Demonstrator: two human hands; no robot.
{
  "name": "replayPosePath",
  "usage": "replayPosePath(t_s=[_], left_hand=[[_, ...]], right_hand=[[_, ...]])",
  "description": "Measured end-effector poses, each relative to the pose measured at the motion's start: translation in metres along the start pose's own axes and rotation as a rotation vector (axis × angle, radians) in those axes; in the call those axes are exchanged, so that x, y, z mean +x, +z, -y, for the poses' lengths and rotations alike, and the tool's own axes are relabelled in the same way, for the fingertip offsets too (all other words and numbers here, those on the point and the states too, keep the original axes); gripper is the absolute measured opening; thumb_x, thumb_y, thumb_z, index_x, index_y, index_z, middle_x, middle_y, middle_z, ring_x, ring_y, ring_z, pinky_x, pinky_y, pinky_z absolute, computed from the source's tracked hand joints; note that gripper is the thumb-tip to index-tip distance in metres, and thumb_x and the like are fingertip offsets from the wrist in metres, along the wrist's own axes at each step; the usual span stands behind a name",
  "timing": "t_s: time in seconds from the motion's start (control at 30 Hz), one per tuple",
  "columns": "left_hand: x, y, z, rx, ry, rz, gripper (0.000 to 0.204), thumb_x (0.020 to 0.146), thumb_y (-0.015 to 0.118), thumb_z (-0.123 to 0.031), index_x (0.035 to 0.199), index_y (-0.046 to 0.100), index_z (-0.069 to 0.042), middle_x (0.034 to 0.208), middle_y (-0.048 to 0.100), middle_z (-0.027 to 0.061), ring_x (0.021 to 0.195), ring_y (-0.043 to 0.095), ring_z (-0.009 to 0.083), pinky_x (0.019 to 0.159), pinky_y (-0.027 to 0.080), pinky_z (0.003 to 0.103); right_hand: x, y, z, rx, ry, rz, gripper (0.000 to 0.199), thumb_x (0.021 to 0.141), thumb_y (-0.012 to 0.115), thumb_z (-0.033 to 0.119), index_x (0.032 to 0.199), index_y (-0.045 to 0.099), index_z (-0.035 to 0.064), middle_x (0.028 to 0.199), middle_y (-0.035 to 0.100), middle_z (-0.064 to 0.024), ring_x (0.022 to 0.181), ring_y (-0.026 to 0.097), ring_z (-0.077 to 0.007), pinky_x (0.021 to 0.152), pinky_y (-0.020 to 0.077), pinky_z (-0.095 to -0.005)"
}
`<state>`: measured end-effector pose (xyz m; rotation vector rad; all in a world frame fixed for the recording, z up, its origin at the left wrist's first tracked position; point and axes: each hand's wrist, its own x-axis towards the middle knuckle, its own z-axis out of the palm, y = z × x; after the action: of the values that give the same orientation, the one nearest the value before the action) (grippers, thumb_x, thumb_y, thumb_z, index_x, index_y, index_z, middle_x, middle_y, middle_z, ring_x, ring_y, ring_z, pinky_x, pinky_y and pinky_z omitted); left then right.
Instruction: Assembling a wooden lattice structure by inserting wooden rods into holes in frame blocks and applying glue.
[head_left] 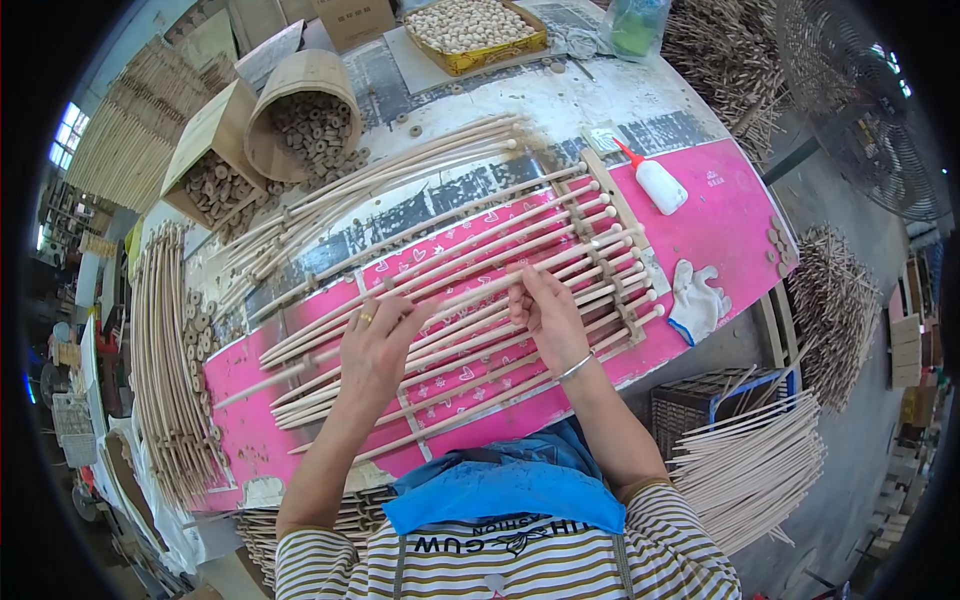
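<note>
My left hand [378,340], with a ring on one finger, is closed with its fingertips on a thin pale wooden rod [468,298]. The curled fingers of my right hand [548,315] grip the same rod farther right; part of the grip is hidden. Under both hands, several similar rods lie side by side across a pink sheet [715,235]. Round knobs [612,212] cap their right ends, which rest by a notched wooden rail [618,290]. Above the rail's right end lies a white squeeze bottle [660,187] with a red nozzle.
A white glove [697,300] lies right of the rail. At the back stand a yellow tray [495,57] of wooden balls, a round tub [265,130] and a wooden box [200,135] holding wooden rings. Bundled rods [170,360] line the left edge; a fan [850,110] stands right.
</note>
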<state>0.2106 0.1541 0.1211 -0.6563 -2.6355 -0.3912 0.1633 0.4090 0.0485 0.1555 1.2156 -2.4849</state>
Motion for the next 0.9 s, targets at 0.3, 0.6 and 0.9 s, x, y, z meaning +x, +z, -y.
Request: replayPosePath(t_s=[0.3,0.6,0.9], left_hand=[[-0.077,-0.069,0.035,-0.25,-0.44,0.229,0.052,0.087,0.081,-0.015,0.138,0.069,-0.01,0.112,0.07,0.0132,0.1,0.07,0.0292,0.086,0.054,0.041],[-0.088,-0.064,0.028,-0.453,-0.581,0.362,0.051,0.089,0.077,-0.007,0.14,0.067,-0.009,0.103,0.071,0.0149,0.092,0.072,0.0281,0.083,0.059,0.038],[-0.014,-0.009,-0.04,-0.478,-0.479,0.305,0.073,0.096,0.075,-0.013,0.163,0.046,-0.02,0.098,0.075,0.0148,0.088,0.074,0.0334,0.08,0.058,0.043]], right_hand=[[-0.014,-0.004,0.019,-0.008,-0.155,-0.104,0.022,0.112,0.059,0.025,0.113,0.069,0.0051,0.085,0.07,-0.0022,0.073,0.068,-0.0104,0.067,0.057,-0.026],[-0.021,-0.008,0.011,-0.047,-0.16,-0.107,0.024,0.111,0.061,0.026,0.114,0.069,0.0034,0.088,0.071,-0.0048,0.075,0.068,-0.0112,0.068,0.0576,-0.0267],[-0.04,0.048,-0.043,-0.077,-0.029,0.076,0.03,0.112,0.059,0.025,0.128,0.07,0.0016,0.096,0.073,-0.0031,0.081,0.067,-0.0089,0.073,0.056,-0.0237]])
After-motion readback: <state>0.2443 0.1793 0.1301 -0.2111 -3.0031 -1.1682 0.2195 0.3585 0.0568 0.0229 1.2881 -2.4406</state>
